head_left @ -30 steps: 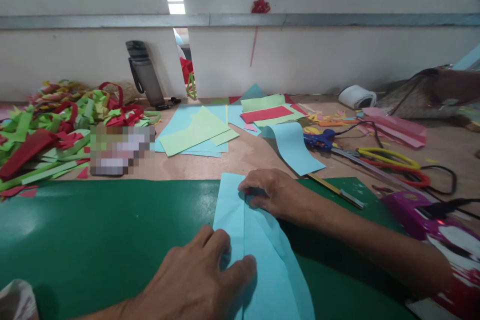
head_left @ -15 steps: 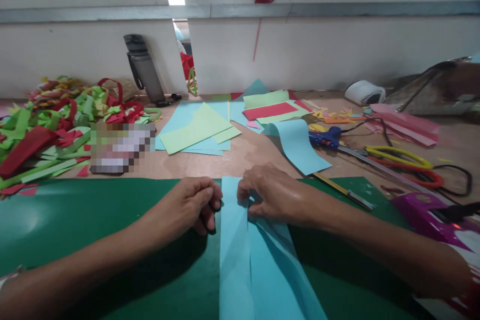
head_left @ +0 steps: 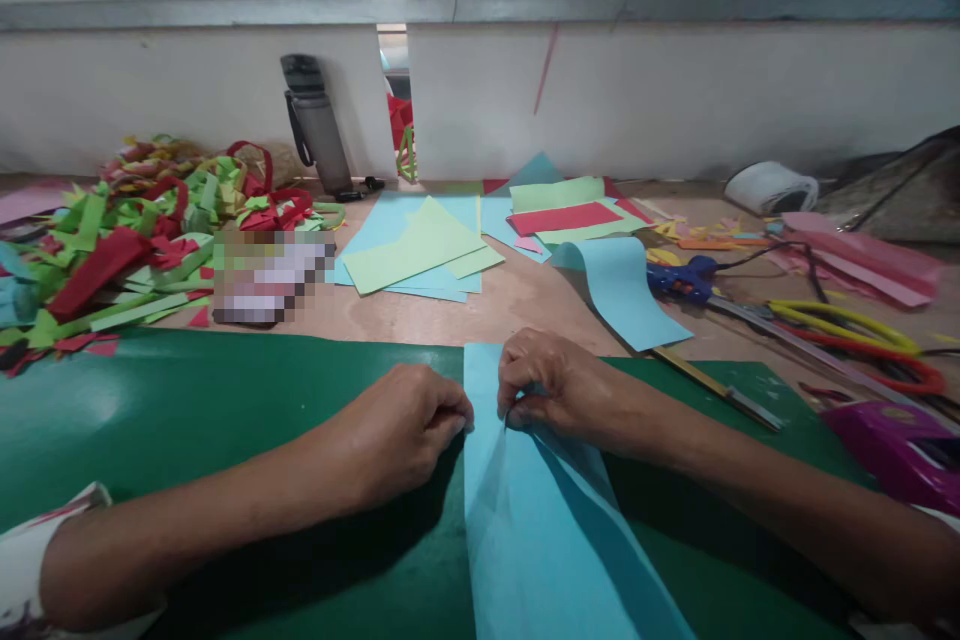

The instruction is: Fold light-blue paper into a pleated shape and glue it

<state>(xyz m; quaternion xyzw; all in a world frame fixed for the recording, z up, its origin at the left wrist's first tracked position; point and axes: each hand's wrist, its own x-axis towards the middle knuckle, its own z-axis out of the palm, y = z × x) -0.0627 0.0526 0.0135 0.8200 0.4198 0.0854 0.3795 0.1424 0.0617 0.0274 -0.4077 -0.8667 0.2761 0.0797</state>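
A long light-blue sheet of paper, with a folded crease down it, lies lengthwise toward me over a dark green mat. My right hand pinches its raised fold near the far end, thumb and fingers closed on the paper. At the sheet's left edge, my left hand is closed, with thumb and index fingertips pinching at the paper's border. The inside of the left palm is hidden from me. To the right of the fold, the paper bulges up off the mat.
Beyond the mat lie green and blue sheets, a curled blue strip and a cutter knife. At right are a blue glue gun, yellow-and-orange-handled scissors and a purple device. Paper scraps and a bottle stand left.
My left hand has turned over and now pinches at the paper's left edge; the black object seen in it before no longer shows. The right hand keeps its hold. The view has shifted slightly left.
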